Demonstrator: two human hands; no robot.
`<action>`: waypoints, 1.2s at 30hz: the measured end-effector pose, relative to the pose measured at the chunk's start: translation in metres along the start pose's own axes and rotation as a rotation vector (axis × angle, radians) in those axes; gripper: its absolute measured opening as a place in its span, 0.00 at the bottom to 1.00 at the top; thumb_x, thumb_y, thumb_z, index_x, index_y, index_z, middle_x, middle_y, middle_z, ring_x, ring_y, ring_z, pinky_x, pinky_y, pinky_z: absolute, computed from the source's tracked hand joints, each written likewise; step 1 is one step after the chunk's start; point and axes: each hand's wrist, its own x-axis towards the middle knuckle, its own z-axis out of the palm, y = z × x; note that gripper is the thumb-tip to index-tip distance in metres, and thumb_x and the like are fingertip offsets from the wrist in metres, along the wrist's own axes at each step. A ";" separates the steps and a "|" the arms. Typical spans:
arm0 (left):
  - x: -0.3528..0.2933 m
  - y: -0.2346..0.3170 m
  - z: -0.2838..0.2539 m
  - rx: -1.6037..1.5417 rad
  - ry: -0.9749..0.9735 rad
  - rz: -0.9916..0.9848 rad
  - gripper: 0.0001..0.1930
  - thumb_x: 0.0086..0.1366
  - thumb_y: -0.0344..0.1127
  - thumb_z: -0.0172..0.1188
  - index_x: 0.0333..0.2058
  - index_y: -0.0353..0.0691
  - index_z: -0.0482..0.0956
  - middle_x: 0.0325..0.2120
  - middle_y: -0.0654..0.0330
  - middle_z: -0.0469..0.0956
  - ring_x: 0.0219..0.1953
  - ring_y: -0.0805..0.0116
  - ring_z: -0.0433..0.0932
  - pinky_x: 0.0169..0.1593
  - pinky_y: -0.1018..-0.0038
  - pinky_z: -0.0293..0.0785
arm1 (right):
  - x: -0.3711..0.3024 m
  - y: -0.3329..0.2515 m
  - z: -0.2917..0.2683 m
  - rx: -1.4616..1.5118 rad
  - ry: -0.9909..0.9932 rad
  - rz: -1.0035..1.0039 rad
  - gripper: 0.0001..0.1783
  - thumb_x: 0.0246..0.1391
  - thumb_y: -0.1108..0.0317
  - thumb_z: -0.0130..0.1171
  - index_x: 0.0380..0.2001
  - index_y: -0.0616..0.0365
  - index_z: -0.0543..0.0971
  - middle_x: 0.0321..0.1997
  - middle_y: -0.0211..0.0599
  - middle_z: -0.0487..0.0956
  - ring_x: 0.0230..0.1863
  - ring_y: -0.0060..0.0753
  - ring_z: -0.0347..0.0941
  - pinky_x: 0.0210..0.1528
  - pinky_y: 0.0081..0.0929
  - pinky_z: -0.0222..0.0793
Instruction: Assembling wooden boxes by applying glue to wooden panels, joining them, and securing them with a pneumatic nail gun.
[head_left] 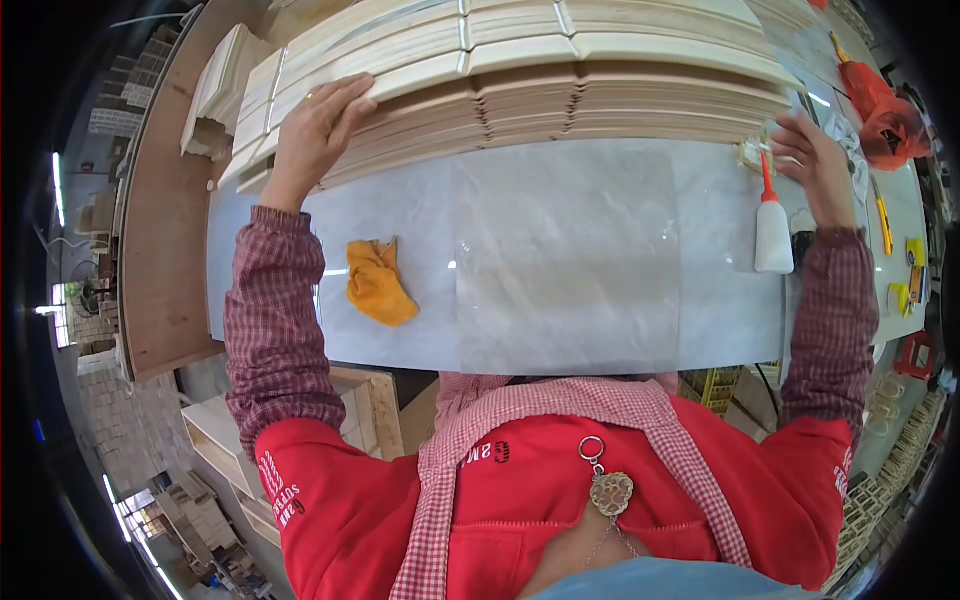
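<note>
1. A person in checked sleeves steadies a stack of wooden boards [520,105] that lies lengthwise along the far side of a pale tabletop [570,260].

2. The left grip [320,125] reaches over the front edge near the stack's left end, fingers close together on the upper wood; whether the thumb pinches from below, the view cannot tell. Flat, even pressure there would likely serve better than a hard squeeze.

3. At the far right, the right grip [815,165] appears slightly blurred, fingers loosely spread and curled just beside the stack's right end. Contact with the wood cannot be confirmed; a matching hold there would probably keep the long boards level.

4. A white bottle [773,235] with a red nozzle stands out just below the right fingers. Good practice would be to keep the wrist and sleeve clear of its tip.

5. An orange cloth [380,285] lies crumpled on the near left of the tabletop, apart from both hands, and best left out from under any board.

6. Thin, closely layered edges suggest that 2 hands, moving evenly, would best avoid scuffs or slips.
</note>
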 end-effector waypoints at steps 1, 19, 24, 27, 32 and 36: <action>0.000 -0.001 0.000 -0.015 0.015 -0.005 0.15 0.63 0.42 0.57 0.43 0.40 0.80 0.41 0.64 0.79 0.37 0.67 0.77 0.40 0.75 0.73 | 0.000 -0.002 0.019 0.129 -0.114 0.038 0.25 0.57 0.49 0.53 0.41 0.63 0.78 0.34 0.36 0.79 0.32 0.22 0.73 0.33 0.16 0.68; -0.120 0.082 0.045 -1.454 0.589 -0.899 0.23 0.67 0.48 0.53 0.42 0.29 0.75 0.35 0.50 0.78 0.37 0.62 0.77 0.43 0.72 0.75 | 0.017 0.019 0.050 0.664 -0.064 0.066 0.12 0.55 0.75 0.54 0.41 0.73 0.71 0.41 0.60 0.77 0.41 0.47 0.78 0.43 0.28 0.79; -0.126 0.052 0.035 -1.944 0.962 -0.972 0.31 0.70 0.51 0.42 0.54 0.24 0.59 0.53 0.40 0.65 0.58 0.48 0.64 0.63 0.56 0.62 | -0.034 0.059 0.006 0.772 -0.107 0.045 0.13 0.54 0.76 0.53 0.42 0.74 0.69 0.41 0.60 0.77 0.40 0.48 0.78 0.41 0.27 0.79; -0.137 0.041 0.034 -1.798 1.070 -0.947 0.27 0.70 0.48 0.44 0.55 0.26 0.59 0.53 0.43 0.63 0.56 0.52 0.66 0.62 0.56 0.63 | -0.070 0.087 -0.006 0.795 -0.096 0.032 0.14 0.54 0.76 0.52 0.43 0.73 0.69 0.39 0.55 0.78 0.38 0.44 0.79 0.37 0.24 0.79; -0.172 0.070 0.042 -1.587 0.891 -1.111 0.19 0.68 0.36 0.51 0.52 0.27 0.64 0.46 0.49 0.71 0.47 0.64 0.73 0.54 0.73 0.73 | -0.121 0.107 -0.023 0.734 -0.072 0.113 0.13 0.55 0.75 0.52 0.43 0.72 0.70 0.34 0.51 0.79 0.33 0.40 0.80 0.34 0.23 0.78; -0.196 0.098 0.045 -1.494 0.775 -1.201 0.18 0.67 0.34 0.51 0.51 0.29 0.64 0.46 0.51 0.70 0.46 0.65 0.74 0.52 0.73 0.73 | -0.131 0.114 -0.030 0.636 -0.015 0.153 0.13 0.55 0.74 0.53 0.41 0.72 0.71 0.32 0.48 0.80 0.31 0.39 0.80 0.33 0.22 0.78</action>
